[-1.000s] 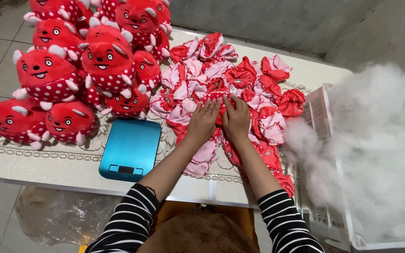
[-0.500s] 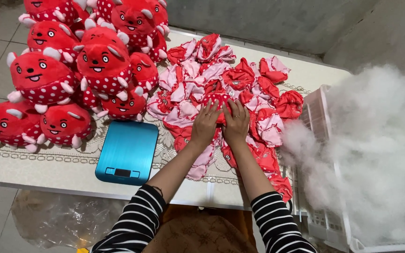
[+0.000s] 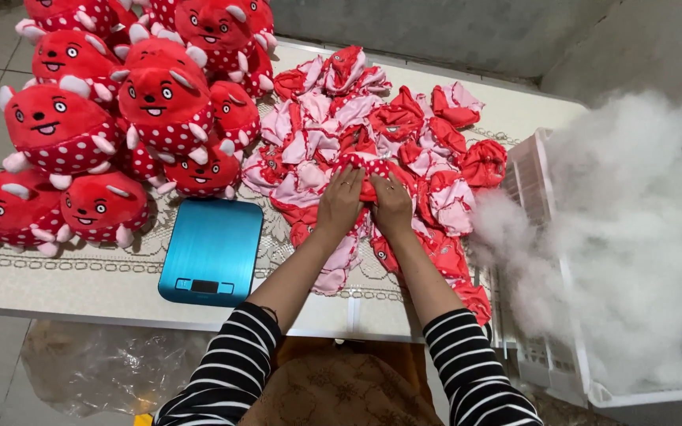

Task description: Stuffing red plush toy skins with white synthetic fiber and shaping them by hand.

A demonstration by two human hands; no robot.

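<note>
My left hand [image 3: 339, 201] and my right hand [image 3: 392, 205] lie side by side on a red, white-dotted unstuffed toy skin [image 3: 365, 164], fingers closed on its fabric. That skin rests on top of a spread-out pile of red and pink unstuffed toy skins [image 3: 404, 134] in the middle of the table. Both sleeves are black-and-white striped.
A heap of stuffed red plush toys [image 3: 120, 102] fills the table's left side. A blue kitchen scale [image 3: 211, 251] sits near the front edge. At the right a white crate [image 3: 538, 197] overflows with white stuffing fluff [image 3: 633, 237]. A clear plastic bag [image 3: 96, 367] lies on the floor.
Both hands stay pressed on the same toy skin and shift only slightly; the view has drifted a little to the right.
</note>
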